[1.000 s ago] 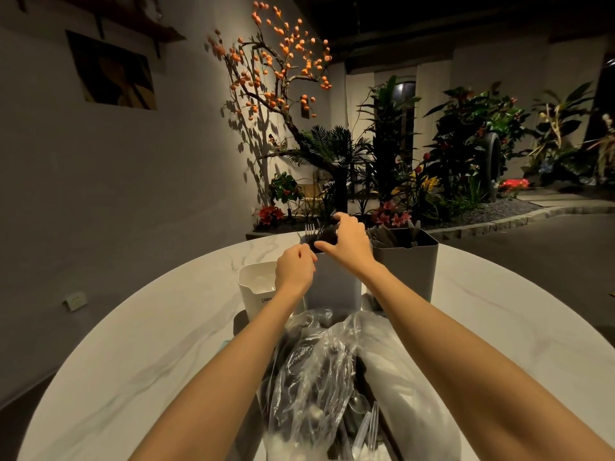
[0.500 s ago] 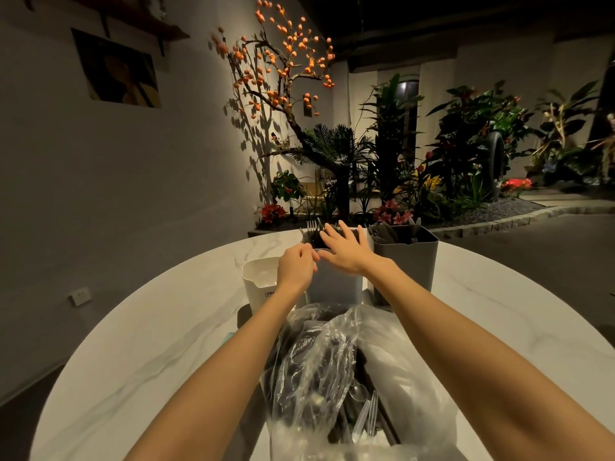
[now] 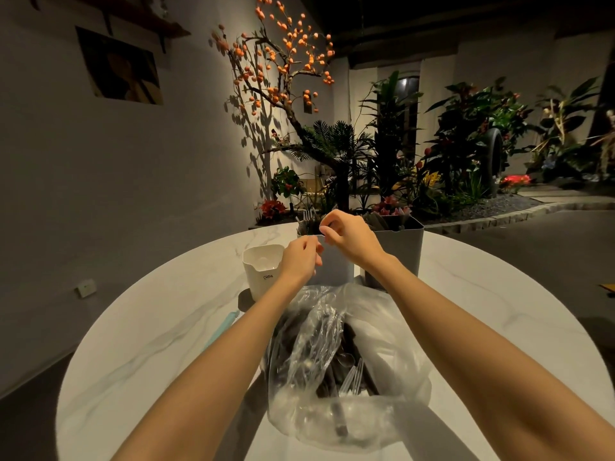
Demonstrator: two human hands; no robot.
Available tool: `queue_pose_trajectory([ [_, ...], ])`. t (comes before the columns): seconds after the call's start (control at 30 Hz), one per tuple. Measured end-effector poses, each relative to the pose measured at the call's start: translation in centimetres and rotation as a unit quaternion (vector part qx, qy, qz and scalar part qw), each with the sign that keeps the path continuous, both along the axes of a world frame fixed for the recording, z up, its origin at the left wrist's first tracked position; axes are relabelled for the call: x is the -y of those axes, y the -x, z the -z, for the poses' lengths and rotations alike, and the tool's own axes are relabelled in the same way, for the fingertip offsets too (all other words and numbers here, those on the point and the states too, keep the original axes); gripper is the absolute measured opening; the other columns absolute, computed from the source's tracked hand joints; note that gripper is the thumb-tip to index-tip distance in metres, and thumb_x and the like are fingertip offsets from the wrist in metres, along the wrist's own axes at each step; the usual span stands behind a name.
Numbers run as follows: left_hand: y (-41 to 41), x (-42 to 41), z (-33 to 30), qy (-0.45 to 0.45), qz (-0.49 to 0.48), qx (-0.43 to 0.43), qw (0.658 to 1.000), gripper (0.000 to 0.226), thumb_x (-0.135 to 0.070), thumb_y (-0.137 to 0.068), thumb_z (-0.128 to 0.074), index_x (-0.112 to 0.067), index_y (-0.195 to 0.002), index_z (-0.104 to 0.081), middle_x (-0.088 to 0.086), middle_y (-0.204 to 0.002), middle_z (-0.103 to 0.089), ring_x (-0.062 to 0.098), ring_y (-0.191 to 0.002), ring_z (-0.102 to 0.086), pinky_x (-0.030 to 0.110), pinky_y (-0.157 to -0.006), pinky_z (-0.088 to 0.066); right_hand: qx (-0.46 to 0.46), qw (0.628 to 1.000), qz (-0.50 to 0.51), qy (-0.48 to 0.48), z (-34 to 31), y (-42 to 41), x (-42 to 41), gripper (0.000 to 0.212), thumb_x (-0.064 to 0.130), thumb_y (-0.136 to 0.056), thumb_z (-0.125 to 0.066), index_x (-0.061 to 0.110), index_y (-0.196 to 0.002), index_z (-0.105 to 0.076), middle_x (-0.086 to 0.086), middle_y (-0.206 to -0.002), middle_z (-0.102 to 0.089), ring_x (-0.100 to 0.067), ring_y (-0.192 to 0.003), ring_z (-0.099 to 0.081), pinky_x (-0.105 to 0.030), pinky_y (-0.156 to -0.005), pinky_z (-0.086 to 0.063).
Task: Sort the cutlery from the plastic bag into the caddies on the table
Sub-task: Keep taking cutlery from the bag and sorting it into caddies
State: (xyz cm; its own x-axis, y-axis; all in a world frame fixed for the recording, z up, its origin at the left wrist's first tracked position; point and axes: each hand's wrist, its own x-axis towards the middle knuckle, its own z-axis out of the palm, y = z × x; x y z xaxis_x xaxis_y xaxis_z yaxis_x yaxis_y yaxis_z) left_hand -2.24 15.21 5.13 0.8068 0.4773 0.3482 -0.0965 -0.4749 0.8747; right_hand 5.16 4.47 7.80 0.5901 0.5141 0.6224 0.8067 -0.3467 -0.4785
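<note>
Both hands have come back from the top of the middle caddy since the earlier frames; the right hand (image 3: pixel 349 239), then flat over the forks, is now raised with fingers loosely curled and nothing visibly held. Left hand (image 3: pixel 301 257) sits just in front of the same caddy, fingers curled; whether it pinches anything I cannot tell.

Count: three caddies in a row at 12 o'clock on the round marble table (image 3: pixel 139 344).
- white caddy (image 3: pixel 259 271), at 11 o'clock, printed lettering on the front; contents unclear.
- middle grey caddy (image 3: pixel 332 267), between the other two, dark forks (image 3: pixel 309 222) standing upright in it, tines up.
- right grey caddy (image 3: pixel 397 251), at 1 o'clock, dark utensils showing above the rim; type not resolvable.

One clear plastic bag (image 3: pixel 336 361) at 6 o'clock, between the forearms, crumpled, mouth open. Inside: a heap of dark cutlery plus a few clear plastic forks (image 3: pixel 352 380); number not countable.

One pale blue object (image 3: pixel 224 324) lies on the table at 9 o'clock of the bag, partly hidden by the left forearm.
</note>
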Motion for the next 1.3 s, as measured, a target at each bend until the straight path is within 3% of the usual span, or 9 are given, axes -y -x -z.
queue_pose_trajectory([
  [0.1, 0.8, 0.6, 0.4, 0.001, 0.003, 0.0, 1.0, 0.039, -0.019, -0.101, -0.035, -0.013, -0.069, -0.055, 0.001, -0.055, -0.054, 0.015, -0.048, -0.045, 0.027, -0.05, -0.036, -0.009, 1.0, -0.003, 0.008, 0.5, 1.1, 0.7, 0.015, 0.024, -0.097, -0.053, 0.012, -0.095, -0.061, -0.002, -0.074, -0.068, -0.019, -0.071, -0.061, -0.047, -0.075, -0.053],
  [0.23, 1.9, 1.4, 0.8, -0.002, 0.017, 0.006, 1.0, 0.041, -0.02, -0.103, -0.035, -0.012, -0.068, -0.055, 0.001, -0.055, -0.053, 0.014, -0.05, -0.045, 0.026, -0.049, -0.036, -0.019, 1.0, 0.01, 0.022, 1.0, 2.7, 1.7, 0.031, 0.032, -0.102, -0.041, 0.019, -0.079, -0.057, 0.005, -0.059, -0.06, -0.012, -0.061, -0.054, -0.041, -0.07, -0.051],
  [0.4, 3.3, 2.4, 1.6, -0.013, 0.031, 0.013, 0.999, 0.041, -0.019, -0.103, -0.036, -0.012, -0.066, -0.054, 0.002, -0.055, -0.052, 0.015, -0.049, -0.043, 0.027, -0.049, -0.035, -0.032, 0.999, 0.025, 0.031, 1.9, 4.6, 3.0, 0.044, 0.034, -0.103, -0.036, 0.021, -0.065, -0.055, 0.005, -0.057, -0.056, -0.015, -0.062, -0.054, -0.037, -0.067, -0.047],
  [0.53, 4.4, 3.2, 2.4, -0.019, 0.04, 0.018, 0.999, 0.04, -0.019, -0.103, -0.037, -0.009, -0.069, -0.056, 0.003, -0.056, -0.053, 0.013, -0.048, -0.043, 0.025, -0.046, -0.035, -0.048, 0.998, 0.025, 0.025, 2.6, 5.9, 3.9, 0.046, 0.034, -0.104, -0.036, 0.018, -0.066, -0.055, 0.007, -0.059, -0.054, -0.012, -0.059, -0.051, -0.032, -0.064, -0.044],
  [0.73, 5.8, 4.0, 4.2, -0.031, 0.055, 0.013, 0.998, 0.041, -0.022, -0.103, -0.038, -0.012, -0.068, -0.056, 0.003, -0.058, -0.053, 0.013, -0.051, -0.045, 0.026, -0.051, -0.037, -0.079, 0.996, 0.03, 0.029, 4.4, 7.5, 5.1, 0.049, 0.036, -0.103, -0.036, 0.02, -0.061, -0.055, 0.004, -0.057, -0.057, -0.011, -0.057, -0.055, -0.034, -0.072, -0.05],
  [0.97, 7.5, 4.3, 6.4, -0.083, 0.023, 0.007, 0.996, 0.034, -0.031, -0.096, -0.052, -0.007, -0.076, -0.065, 0.008, -0.07, -0.063, 0.019, -0.067, -0.055, 0.038, -0.067, -0.048, -0.146, 0.974, 0.076, 0.157, 5.6, 9.1, 5.8, 0.047, 0.03, -0.101, -0.035, 0.013, -0.068, -0.064, -0.002, -0.061, -0.065, -0.014, -0.053, -0.059, -0.036, -0.073, -0.056],
  [1.07, 7.9, 4.0, 7.3, -0.095, 0.004, 0.012, 0.995, 0.025, -0.023, -0.093, -0.056, -0.006, -0.077, -0.066, 0.01, -0.073, -0.066, 0.017, -0.068, -0.056, 0.035, -0.067, -0.049, -0.196, 0.925, 0.128, 0.299, 6.1, 9.6, 6.1, 0.036, 0.023, -0.098, -0.04, 0.005, -0.091, -0.071, -0.008, -0.078, -0.07, -0.018, -0.067, -0.067, -0.033, -0.073, -0.057],
  [1.13, 8.1, 3.7, 7.8, -0.093, -0.012, 0.017, 0.995, 0.024, -0.018, -0.092, -0.055, -0.006, -0.074, -0.065, 0.009, -0.07, -0.064, 0.016, -0.066, -0.053, 0.034, -0.065, -0.047, -0.236, 0.89, 0.128, 0.37, 6.6, 10.1, 6.2, 0.032, 0.021, -0.098, -0.044, 0.0, -0.105, -0.066, -0.014, -0.094, -0.071, -0.026, -0.083, -0.07, -0.038, -0.082, -0.058],
  [1.3, 8.2, 3.3, 9.2, -0.089, -0.042, 0.008, 0.995, 0.021, -0.018, -0.093, -0.056, -0.015, -0.073, -0.063, -0.005, -0.063, -0.059, 0.012, -0.063, -0.052, 0.028, -0.062, -0.044, -0.287, 0.861, 0.101, 0.407, 6.9, 11.1, 6.2, 0.035, 0.038, -0.097, -0.051, 0.006, -0.109, -0.056, -0.013, -0.099, -0.064, -0.026, -0.091, -0.064, -0.038, -0.089, -0.055],
])
